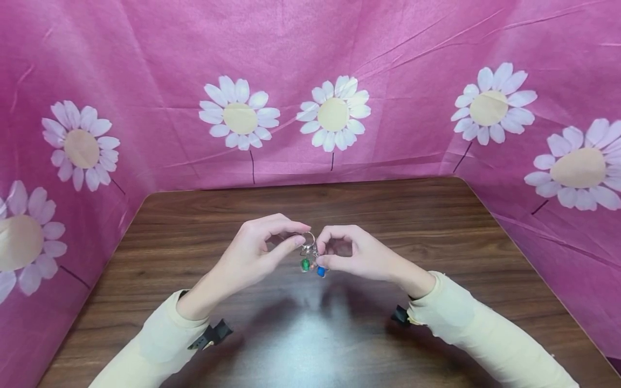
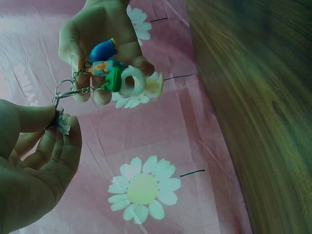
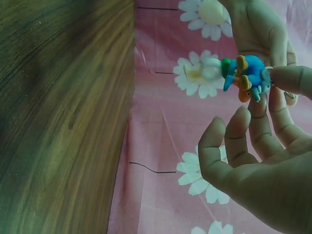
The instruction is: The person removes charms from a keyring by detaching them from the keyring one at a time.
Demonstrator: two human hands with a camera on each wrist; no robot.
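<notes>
My left hand pinches a metal key ring between thumb and forefinger above the table. In the left wrist view, a small jagged metal piece sits by those fingers. Short chains hang several charms from the ring: a green one, a blue figure with orange parts and a white hoop-shaped piece. Facing it from the other side is my right hand, whose thumb and a fingertip pinch the top of the blue figure, where its chain begins. The other right fingers are loosely bent.
A dark wood-grain table lies beneath both hands. Around its back and sides hangs a pink cloth printed with large white daisies. Black straps show at the cuffs of the pale sleeves.
</notes>
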